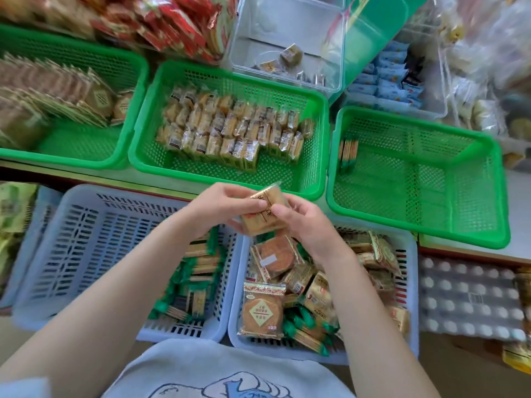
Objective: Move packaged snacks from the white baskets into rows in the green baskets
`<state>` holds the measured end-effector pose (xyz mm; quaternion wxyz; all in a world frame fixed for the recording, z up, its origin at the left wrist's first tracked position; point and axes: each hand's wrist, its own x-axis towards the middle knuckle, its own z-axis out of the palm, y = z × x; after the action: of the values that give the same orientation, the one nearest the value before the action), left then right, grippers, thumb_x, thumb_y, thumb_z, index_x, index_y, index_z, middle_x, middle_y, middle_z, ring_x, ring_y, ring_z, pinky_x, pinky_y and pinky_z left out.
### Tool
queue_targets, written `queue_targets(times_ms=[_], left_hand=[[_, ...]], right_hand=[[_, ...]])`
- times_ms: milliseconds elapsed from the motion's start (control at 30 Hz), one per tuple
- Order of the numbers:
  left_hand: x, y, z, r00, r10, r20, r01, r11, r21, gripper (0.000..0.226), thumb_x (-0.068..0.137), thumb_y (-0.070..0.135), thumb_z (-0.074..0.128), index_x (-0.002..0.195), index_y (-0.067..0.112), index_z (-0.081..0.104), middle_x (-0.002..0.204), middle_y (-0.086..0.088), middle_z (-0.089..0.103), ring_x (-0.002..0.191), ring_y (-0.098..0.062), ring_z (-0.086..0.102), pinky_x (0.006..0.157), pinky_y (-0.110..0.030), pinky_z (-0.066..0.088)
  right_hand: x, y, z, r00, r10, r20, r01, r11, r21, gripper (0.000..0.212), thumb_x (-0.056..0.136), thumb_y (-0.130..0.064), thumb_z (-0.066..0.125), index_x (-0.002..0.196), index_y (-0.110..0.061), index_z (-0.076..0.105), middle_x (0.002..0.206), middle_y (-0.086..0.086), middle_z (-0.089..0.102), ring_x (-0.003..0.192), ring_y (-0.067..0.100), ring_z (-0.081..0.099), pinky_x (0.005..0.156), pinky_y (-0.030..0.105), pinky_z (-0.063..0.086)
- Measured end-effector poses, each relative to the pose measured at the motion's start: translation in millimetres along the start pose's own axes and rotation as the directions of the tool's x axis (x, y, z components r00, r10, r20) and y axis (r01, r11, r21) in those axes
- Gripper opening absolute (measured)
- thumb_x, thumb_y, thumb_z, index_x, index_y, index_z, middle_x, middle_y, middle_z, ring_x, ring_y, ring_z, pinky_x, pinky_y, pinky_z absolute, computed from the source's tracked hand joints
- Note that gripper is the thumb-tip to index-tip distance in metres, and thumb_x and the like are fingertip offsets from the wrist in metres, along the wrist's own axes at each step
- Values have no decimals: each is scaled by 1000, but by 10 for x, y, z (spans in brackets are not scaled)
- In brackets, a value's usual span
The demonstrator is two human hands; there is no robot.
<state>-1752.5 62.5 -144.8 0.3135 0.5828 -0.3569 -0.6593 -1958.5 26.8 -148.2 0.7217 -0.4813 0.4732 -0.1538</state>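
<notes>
Both hands hold a small stack of gold-wrapped round cake packets (265, 212) above the gap between two white baskets. My left hand (221, 206) grips the stack from the left, my right hand (304, 228) pinches it from the right. The right white basket (412, 285) holds mixed gold cake packets and green-wrapped biscuit packs. The left white basket (71, 254) has green-wrapped packs along its right side. Three green baskets lie beyond: the left green basket (86, 67) with rows of flat cakes, the middle green basket (287, 179) with rows of small packets, the right green basket (431, 202) with a few thin packs.
A clear plastic bin (287, 38) with a few small sweets stands behind the middle green basket. Red snack packets (172, 27) pile at the back left, blue packets (388, 79) at the back right. A grey egg tray (471, 300) lies right of the white baskets.
</notes>
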Motion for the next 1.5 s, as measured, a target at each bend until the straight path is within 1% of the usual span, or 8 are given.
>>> queue_targets(times_ms=[200, 300, 433, 600, 800, 933, 1100, 1500], left_hand=[[331, 132, -226, 977, 138, -165, -144, 989, -28, 23, 83, 25, 80, 106, 24, 76, 99, -1, 78, 87, -18, 73, 75, -30, 61], [554, 88, -322, 938, 244, -245, -199, 961, 193, 34, 91, 38, 71, 123, 26, 69, 121, 2, 69, 109, -12, 66, 95, -33, 53], [820, -210, -575, 929, 247, -276, 31, 692, 721, 49, 97, 56, 52, 133, 24, 62, 140, -1, 58, 131, -19, 50, 117, -47, 28], [882, -541, -699, 957, 206, -203, 105, 406, 908, 63, 97, 68, 30, 108, 25, 75, 100, 5, 74, 98, -16, 65, 102, -39, 32], [912, -536, -673, 960, 212, -183, 94, 373, 923, 59, 98, 67, 29, 107, 28, 73, 100, 9, 71, 96, -14, 62, 98, -39, 31], [906, -559, -658, 954, 241, -177, 86, 345, 935, 56, 99, 66, 28, 101, 29, 70, 92, 10, 67, 90, -14, 60, 93, -39, 30], [896, -577, -663, 952, 248, -179, 91, 326, 941, 59, 99, 66, 23, 103, 29, 69, 99, 9, 69, 99, -16, 61, 97, -40, 29], [855, -527, -628, 951, 253, -178, 85, 339, 937, 56, 101, 62, 25, 104, 25, 68, 100, 6, 68, 99, -20, 59, 99, -42, 29]], right_hand=[[418, -383, -20, 987, 142, -79, -142, 990, 16, 40, 98, -34, 63, 130, -15, 50, 111, 16, 71, 86, 30, 73, 72, 38, 61], [679, -470, -23, 968, 91, -232, -108, 992, -59, 41, 97, -39, 64, 127, -17, 49, 109, 14, 72, 76, 25, 71, 61, 34, 57], [1113, -484, -121, 862, 108, -496, -304, 892, -335, 50, 90, -50, 66, 123, -18, 47, 113, 3, 64, 83, 20, 71, 60, 32, 59], [1609, -389, -38, 794, 81, -603, -483, 687, -543, 61, 87, -50, 66, 129, -8, 50, 107, 2, 63, 82, 24, 67, 66, 38, 59], [1919, -175, 226, 807, 129, -576, -446, 773, -451, 93, 96, -50, 61, 156, -1, 10, 163, 19, 19, 130, 33, 50, 89, 38, 46], [1987, -21, 114, 779, 307, -547, -505, 823, -258, 77, 97, -51, 58, 150, -2, 31, 153, 13, 41, 113, 28, 57, 80, 35, 53], [2099, -120, 94, 822, 414, -390, -439, 898, 28, 82, 95, -49, 62, 158, -14, 23, 162, 9, 28, 100, 25, 64, 82, 36, 62], [1384, -381, -32, 895, 208, -395, -318, 918, -236, 61, 100, -34, 59, 149, -6, 35, 118, 15, 64, 94, 22, 70, 80, 33, 61]])
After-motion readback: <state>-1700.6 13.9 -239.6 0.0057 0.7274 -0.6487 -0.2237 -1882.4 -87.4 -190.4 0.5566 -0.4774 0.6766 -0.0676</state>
